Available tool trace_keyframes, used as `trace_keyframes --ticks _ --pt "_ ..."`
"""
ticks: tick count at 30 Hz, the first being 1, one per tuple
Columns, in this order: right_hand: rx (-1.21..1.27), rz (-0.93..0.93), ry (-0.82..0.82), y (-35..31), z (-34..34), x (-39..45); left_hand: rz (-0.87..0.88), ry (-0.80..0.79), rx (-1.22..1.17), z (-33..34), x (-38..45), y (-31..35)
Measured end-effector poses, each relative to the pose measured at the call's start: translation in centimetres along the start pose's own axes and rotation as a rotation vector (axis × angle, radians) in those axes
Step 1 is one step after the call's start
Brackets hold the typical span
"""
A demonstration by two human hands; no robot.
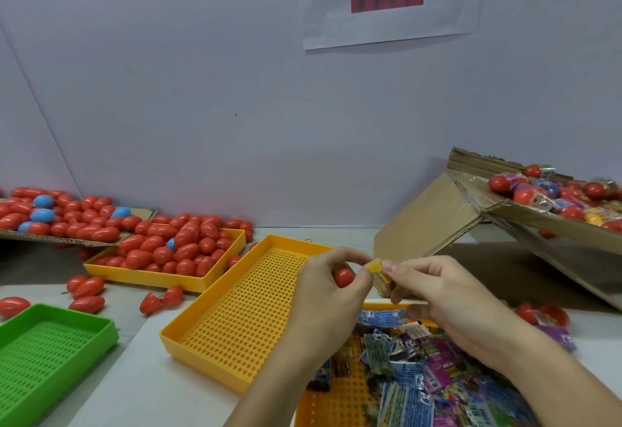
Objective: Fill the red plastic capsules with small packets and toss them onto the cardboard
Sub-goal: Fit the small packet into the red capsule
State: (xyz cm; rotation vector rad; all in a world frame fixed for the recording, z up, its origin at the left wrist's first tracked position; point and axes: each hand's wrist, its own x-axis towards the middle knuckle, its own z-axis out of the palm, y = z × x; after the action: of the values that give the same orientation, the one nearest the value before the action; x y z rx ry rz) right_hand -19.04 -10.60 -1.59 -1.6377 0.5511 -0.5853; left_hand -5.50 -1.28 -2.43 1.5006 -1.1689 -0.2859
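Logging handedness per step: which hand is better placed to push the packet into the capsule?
Right, probably. The right hand pinches the yellow packet at its fingertips, while the left hand grips the red capsule beside it.

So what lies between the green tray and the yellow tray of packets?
In the head view, an empty perforated yellow tray sits between the green tray and the packet-filled yellow tray, angled on the table.

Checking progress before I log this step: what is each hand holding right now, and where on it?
Left hand cups a red capsule in its curled fingers; both hands pinch a small yellow packet at its top end, right hand from the right.
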Motion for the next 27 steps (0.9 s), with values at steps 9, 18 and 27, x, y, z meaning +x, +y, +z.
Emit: trace_keyframes --ticks 9,18,27 --pt "-0.027 -0.137 0.146 0.38 -0.14 0.21 -0.005 -0.054 0.072 0.29 -0.02 -0.51" --pt "0.061 -0.152 0.052 0.54 -0.18 0.25 -0.021 0.017 0.071 0.19 0.16 -0.55" --pt "0.057 -0.058 0.016 0.85 -0.18 0.50 -0.037 -0.006 0.060 0.23 0.11 -0.39"
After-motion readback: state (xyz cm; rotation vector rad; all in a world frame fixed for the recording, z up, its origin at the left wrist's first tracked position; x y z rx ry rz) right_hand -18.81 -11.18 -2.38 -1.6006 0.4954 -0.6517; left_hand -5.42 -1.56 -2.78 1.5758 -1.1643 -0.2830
